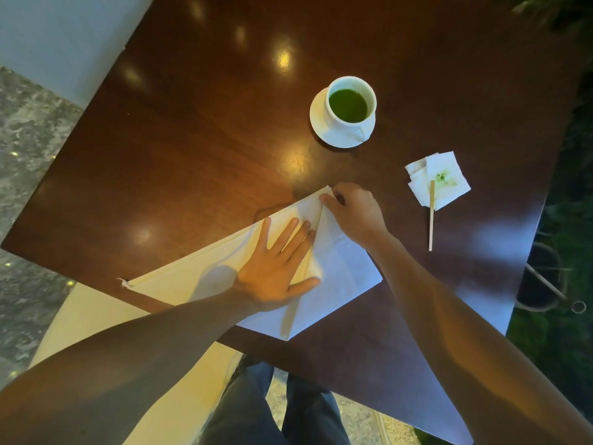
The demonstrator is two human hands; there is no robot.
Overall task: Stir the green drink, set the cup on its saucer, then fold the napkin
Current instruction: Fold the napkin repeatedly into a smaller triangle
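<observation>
A white cup [333,118] holding green drink [348,105] stands on its white saucer [319,122] at the far middle of the dark wooden table [199,130]. A large white cloth napkin [340,268] lies partly folded at the near edge. My left hand [276,268] lies flat on the napkin, fingers spread, pressing it down. My right hand [353,211] pinches the napkin's far corner between thumb and fingers. A thin wooden stirrer [431,220] rests to the right, its tip on a small paper napkin.
The small paper napkin [449,175] with green stains sits right of the saucer. A cream seat cushion [96,319] shows below the table's near left edge. My legs in dark trousers [253,409] are under the table. A dark stand [542,284] sits off the right edge.
</observation>
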